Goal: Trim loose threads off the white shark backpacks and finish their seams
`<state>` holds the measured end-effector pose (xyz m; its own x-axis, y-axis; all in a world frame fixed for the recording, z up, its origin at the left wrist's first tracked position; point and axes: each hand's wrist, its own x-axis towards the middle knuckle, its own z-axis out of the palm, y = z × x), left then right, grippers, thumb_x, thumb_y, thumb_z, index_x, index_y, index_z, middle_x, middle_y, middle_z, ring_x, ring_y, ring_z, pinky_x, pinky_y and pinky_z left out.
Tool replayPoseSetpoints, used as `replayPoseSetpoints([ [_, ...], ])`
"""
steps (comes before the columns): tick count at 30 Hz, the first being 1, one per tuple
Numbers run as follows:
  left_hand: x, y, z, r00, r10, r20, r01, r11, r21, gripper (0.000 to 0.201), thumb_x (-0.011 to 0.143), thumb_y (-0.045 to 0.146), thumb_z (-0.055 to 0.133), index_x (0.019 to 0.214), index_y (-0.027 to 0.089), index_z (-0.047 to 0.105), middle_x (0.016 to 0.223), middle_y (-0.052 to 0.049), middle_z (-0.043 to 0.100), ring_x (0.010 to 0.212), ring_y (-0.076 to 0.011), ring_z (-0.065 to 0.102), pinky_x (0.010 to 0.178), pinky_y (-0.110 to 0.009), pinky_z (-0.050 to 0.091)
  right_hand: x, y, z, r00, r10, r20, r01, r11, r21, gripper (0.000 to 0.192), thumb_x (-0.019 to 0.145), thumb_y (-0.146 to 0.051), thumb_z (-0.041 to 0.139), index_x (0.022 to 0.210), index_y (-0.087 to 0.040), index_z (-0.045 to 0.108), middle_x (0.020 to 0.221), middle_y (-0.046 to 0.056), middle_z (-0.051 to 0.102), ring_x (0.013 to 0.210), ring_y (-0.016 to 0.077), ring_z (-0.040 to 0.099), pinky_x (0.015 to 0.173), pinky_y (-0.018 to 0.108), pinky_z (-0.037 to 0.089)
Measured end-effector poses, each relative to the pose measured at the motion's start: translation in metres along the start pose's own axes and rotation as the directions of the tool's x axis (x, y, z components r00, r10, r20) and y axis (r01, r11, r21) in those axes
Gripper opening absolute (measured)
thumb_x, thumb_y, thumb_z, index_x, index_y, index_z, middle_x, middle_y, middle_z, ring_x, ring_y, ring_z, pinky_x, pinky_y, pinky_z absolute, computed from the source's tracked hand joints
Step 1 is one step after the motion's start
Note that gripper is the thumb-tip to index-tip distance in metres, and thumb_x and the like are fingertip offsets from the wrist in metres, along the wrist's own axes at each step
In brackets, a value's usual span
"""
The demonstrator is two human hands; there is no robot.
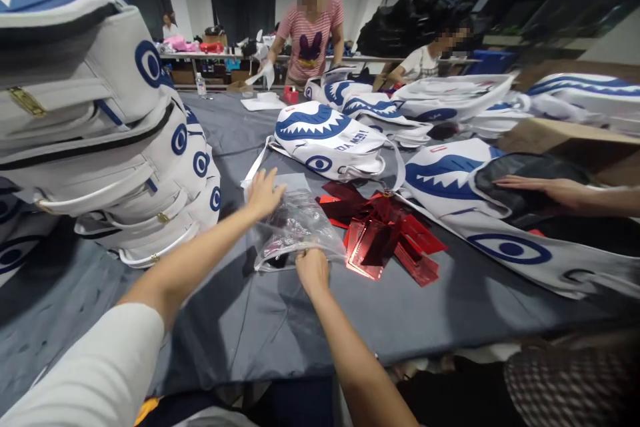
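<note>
A clear plastic bag lies on the grey tablecloth in front of me. My left hand rests on its far left corner, fingers spread flat. My right hand pinches the bag's near edge. Just right of the bag sits a heap of shiny red tags, touching its side. A white backpack with a blue shark mouth and eye print lies beyond the bag.
A tall stack of the same white backpacks stands at my left. More of them cover the table's right side. Another person's hand presses a dark item at right. Two people work at the far end.
</note>
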<state>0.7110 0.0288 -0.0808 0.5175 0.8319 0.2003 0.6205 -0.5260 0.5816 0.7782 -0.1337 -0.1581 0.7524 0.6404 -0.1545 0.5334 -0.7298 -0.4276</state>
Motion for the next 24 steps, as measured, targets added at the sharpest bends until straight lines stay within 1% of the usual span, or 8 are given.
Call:
replayPoseSetpoints([
  [3, -0.063, -0.02, 0.036, 0.991, 0.113, 0.075, -0.113, 0.994, -0.003, 0.072, 0.097, 0.051, 0.046, 0.159, 0.022, 0.025, 0.168, -0.017, 0.01, 0.154, -0.0425, 0.007, 0.118, -0.068, 0.022, 0.007, -0.007, 0.01, 0.999, -0.029, 0.018, 0.029, 0.999, -0.041, 0.044, 0.096, -0.019, 0.044, 0.138, -0.008, 0.054, 0.117, 0.023, 0.07, 0.109, 0.0279, 0.069, 0.091, 0.034, 0.05],
  [5, -0.077, -0.029, 0.055, 0.976, 0.193, 0.101, -0.197, 0.98, 0.025, 0.068, 0.092, 0.052, 0.055, 0.154, 0.027, 0.04, 0.168, -0.012, 0.012, 0.154, -0.0436, 0.005, 0.12, -0.069, 0.015, 0.015, -0.015, 0.013, 0.997, -0.061, 0.037, 0.063, 0.996, -0.065, 0.043, 0.097, -0.019, 0.041, 0.135, -0.006, 0.055, 0.114, 0.024, 0.07, 0.11, 0.0288, 0.069, 0.092, 0.035, 0.05],
  [8, -0.046, -0.037, 0.07, 0.971, 0.234, 0.037, -0.237, 0.966, 0.107, 0.059, 0.089, 0.053, 0.061, 0.143, 0.031, 0.054, 0.163, -0.009, 0.029, 0.154, -0.035, 0.019, 0.125, -0.056, 0.019, 0.032, -0.028, 0.009, 0.993, -0.105, 0.045, 0.108, 0.99, -0.085, 0.041, 0.098, -0.02, 0.034, 0.126, -0.002, 0.056, 0.107, 0.026, 0.071, 0.099, 0.0305, 0.072, 0.08, 0.035, 0.052],
  [12, 0.011, -0.042, 0.047, 0.961, 0.266, -0.078, -0.246, 0.947, 0.204, 0.049, 0.089, 0.053, 0.059, 0.136, 0.037, 0.058, 0.153, -0.001, 0.048, 0.147, -0.0239, 0.038, 0.123, -0.041, 0.03, 0.051, -0.025, 0.006, 0.972, -0.232, 0.033, 0.233, 0.971, -0.052, 0.054, 0.099, -0.024, 0.026, 0.144, 0.004, 0.033, 0.106, 0.026, 0.071, 0.084, 0.0301, 0.073, 0.067, 0.035, 0.051],
  [15, 0.003, -0.025, -0.003, 0.907, 0.381, -0.178, -0.333, 0.91, 0.248, 0.051, 0.092, 0.048, 0.056, 0.141, 0.037, 0.051, 0.157, 0.004, 0.043, 0.149, -0.0204, 0.035, 0.125, -0.033, 0.028, 0.049, 0.001, 0.012, 0.968, -0.251, -0.012, 0.251, 0.962, 0.104, 0.057, 0.093, -0.033, 0.034, 0.143, -0.007, 0.042, 0.114, 0.024, 0.069, 0.092, 0.0328, 0.071, 0.075, 0.04, 0.052],
  [18, -0.02, 0.004, -0.098, 0.807, 0.514, -0.291, -0.387, 0.832, 0.396, 0.047, 0.098, 0.043, 0.048, 0.144, 0.034, 0.048, 0.16, 0.007, 0.037, 0.154, -0.0193, 0.022, 0.129, -0.036, 0.014, 0.025, 0.015, 0.007, 0.988, -0.153, -0.03, 0.153, 0.911, 0.382, 0.042, 0.079, -0.047, 0.051, 0.11, -0.021, 0.062, 0.086, 0.012, 0.071, 0.082, 0.0326, 0.07, 0.07, 0.04, 0.053],
  [21, -0.014, 0.024, -0.215, 0.789, 0.432, -0.436, -0.158, 0.829, 0.536, 0.053, 0.101, 0.037, 0.042, 0.15, 0.018, 0.041, 0.164, -0.003, 0.029, 0.156, -0.0271, 0.013, 0.127, -0.048, 0.006, -0.03, -0.003, -0.032, 0.989, -0.143, 0.028, 0.087, 0.734, 0.673, 0.043, 0.064, -0.061, 0.064, 0.086, -0.025, 0.055, 0.057, -0.001, 0.054, 0.054, 0.023, 0.056, 0.052, 0.034, 0.045],
  [24, 0.008, 0.025, -0.297, 0.85, 0.198, -0.489, 0.162, 0.783, 0.6, 0.089, 0.088, 0.055, 0.063, 0.152, 0.002, 0.031, 0.164, -0.019, 0.018, 0.153, -0.0432, 0.004, 0.122, -0.06, 0.002, -0.11, -0.032, -0.101, 0.905, -0.414, 0.098, 0.062, 0.354, 0.933, 0.045, 0.069, -0.061, 0.072, 0.088, -0.027, 0.05, 0.061, -0.005, 0.047, 0.048, 0.012, 0.043, 0.048, 0.026, 0.036],
])
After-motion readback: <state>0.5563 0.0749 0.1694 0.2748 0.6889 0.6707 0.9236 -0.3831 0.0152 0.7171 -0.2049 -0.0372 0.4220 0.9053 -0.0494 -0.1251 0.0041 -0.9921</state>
